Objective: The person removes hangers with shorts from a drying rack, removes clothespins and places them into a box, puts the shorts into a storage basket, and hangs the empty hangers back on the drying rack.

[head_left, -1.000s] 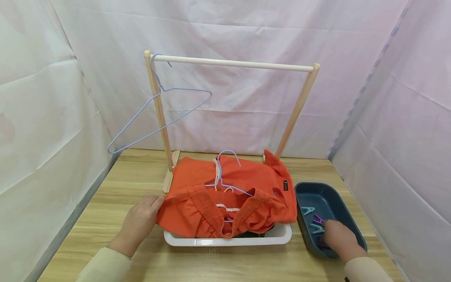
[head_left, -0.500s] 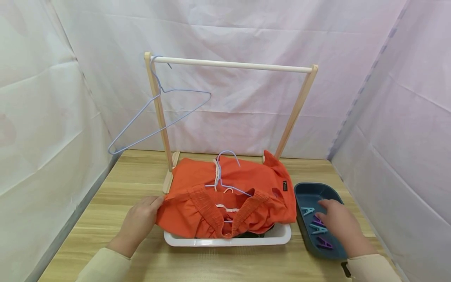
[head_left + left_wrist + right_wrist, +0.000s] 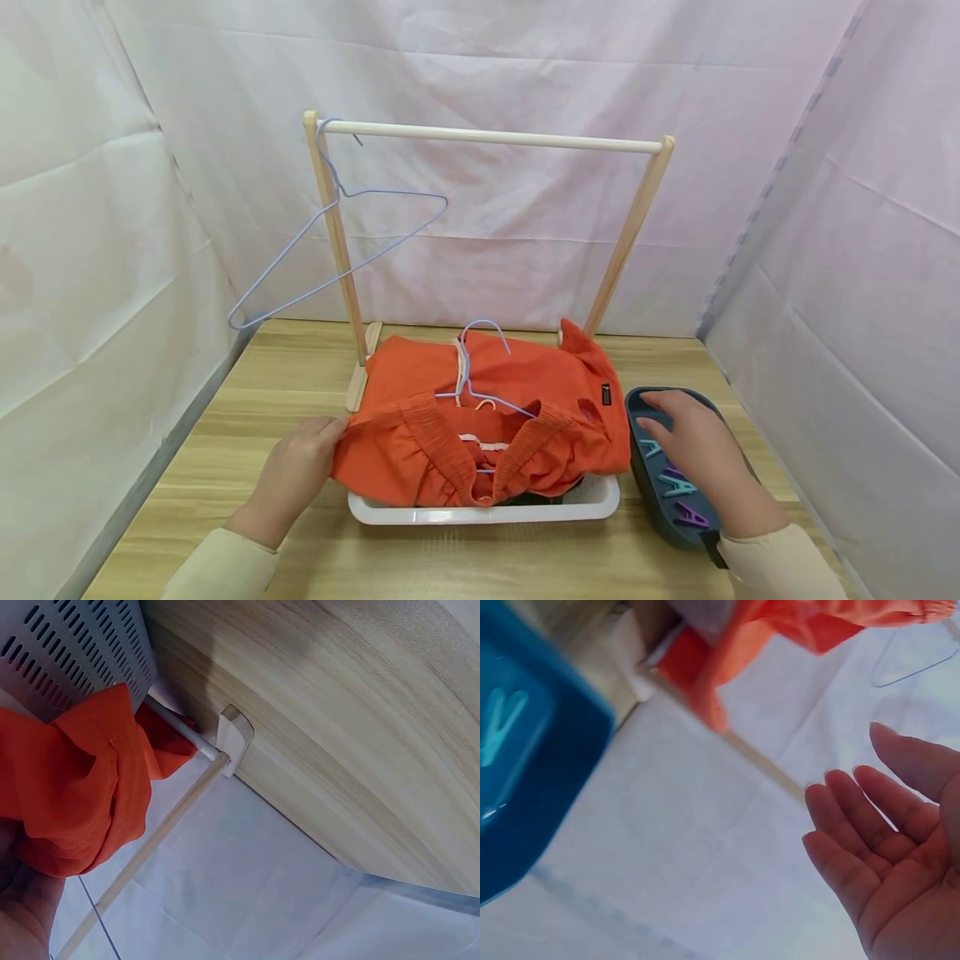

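An orange garment [image 3: 420, 450] with a gathered, elastic-looking band lies over a white basket [image 3: 483, 514]. A light-blue wire hanger [image 3: 468, 367] is partly inside the garment, its hook sticking up. My left hand [image 3: 298, 467] pinches the garment's left edge; the left wrist view shows the cloth [image 3: 86, 780] bunched at the fingers. My right hand [image 3: 705, 454] hovers over a dark blue bin [image 3: 652, 508], fingers spread. In the right wrist view its palm [image 3: 907, 877] holds nothing. Teal clothespins [image 3: 677, 485] and purple clothespins [image 3: 691, 515] lie in the bin, some partly hidden by the hand.
Behind the basket stands a wooden rack with a white rail [image 3: 487, 135]. A bare blue hanger [image 3: 337, 192] hangs at the rail's left end and juts forward. White cloth walls [image 3: 480, 250] enclose the wooden table [image 3: 247, 408] at the back and sides.
My right hand has come up from among the clothespins, its fingers opening, and moved away from me toward the bin's far end. The left hand and garment have stayed put.
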The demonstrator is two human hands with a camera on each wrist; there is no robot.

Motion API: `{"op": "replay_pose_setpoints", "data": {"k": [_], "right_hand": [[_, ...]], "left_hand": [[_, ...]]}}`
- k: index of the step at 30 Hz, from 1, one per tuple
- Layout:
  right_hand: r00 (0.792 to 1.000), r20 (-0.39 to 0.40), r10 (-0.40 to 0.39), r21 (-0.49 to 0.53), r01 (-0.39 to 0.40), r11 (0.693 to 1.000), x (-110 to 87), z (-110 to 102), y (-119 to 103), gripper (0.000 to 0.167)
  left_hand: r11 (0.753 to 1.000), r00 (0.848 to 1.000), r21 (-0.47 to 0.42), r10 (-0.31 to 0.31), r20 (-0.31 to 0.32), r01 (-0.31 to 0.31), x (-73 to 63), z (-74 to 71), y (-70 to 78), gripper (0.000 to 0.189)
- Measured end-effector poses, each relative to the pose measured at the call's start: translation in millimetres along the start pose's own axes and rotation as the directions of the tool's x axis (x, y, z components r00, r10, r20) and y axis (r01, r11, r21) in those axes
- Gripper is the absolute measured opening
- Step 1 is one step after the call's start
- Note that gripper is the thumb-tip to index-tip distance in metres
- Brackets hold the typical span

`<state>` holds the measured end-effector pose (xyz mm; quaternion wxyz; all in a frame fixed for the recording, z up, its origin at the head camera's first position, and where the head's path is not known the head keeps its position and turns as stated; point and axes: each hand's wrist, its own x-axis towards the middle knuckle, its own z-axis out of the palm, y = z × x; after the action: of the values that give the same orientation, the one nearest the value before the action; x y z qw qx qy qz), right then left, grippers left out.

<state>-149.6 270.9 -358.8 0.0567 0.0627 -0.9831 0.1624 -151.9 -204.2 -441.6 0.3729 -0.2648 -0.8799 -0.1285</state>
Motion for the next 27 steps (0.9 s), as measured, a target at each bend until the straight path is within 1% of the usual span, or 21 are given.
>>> {"op": "replay_pose_setpoints", "data": {"k": [2, 4, 10, 15, 20, 23, 27], "right_hand": [[1.0, -0.014, -0.024, 0.009, 0.024, 1.0, 1.7, -1, -8, 0.044], [0.999, -0.012, -0.041, 0.024, 0.042, 0.999, 3.8, -2, -16, 0.044], [0.997, 0.055, -0.06, 0.061, 0.056, 0.997, 10.0, -4, -36, 0.044], [0.99, 0.096, -0.101, 0.094, 0.092, 0.991, 15.5, -1, -45, 0.049], [0.978, 0.142, -0.152, 0.143, 0.131, 0.981, 20.1, 3, -56, 0.053], [0.973, 0.147, -0.175, 0.144, 0.154, 0.977, 23.3, 8, -61, 0.053], [0.972, 0.147, -0.185, 0.15, 0.163, 0.975, 27.5, 15, -64, 0.053]], "left_hand": [[1.0, 1.0, -0.002, -0.002, 0.001, 0.002, 0.0, -0.1, -0.1, 0.033], [1.0, 1.0, -0.006, -0.004, 0.002, 0.004, 0.1, -0.5, -0.1, 0.033], [1.0, 1.0, -0.014, -0.006, 0.004, 0.006, 0.7, -0.6, 0.1, 0.031], [1.0, 1.0, -0.02, -0.01, 0.007, 0.01, 2.0, -1.4, 0.9, 0.031], [0.999, 1.0, -0.03, -0.021, 0.01, 0.021, 2.5, -1.8, 1.6, 0.031], [0.999, 1.0, -0.036, -0.028, 0.01, 0.028, 2.3, -2.0, 1.8, 0.033], [0.999, 1.0, -0.038, -0.023, 0.0, 0.023, 2.1, -0.5, 1.0, 0.033]]}}
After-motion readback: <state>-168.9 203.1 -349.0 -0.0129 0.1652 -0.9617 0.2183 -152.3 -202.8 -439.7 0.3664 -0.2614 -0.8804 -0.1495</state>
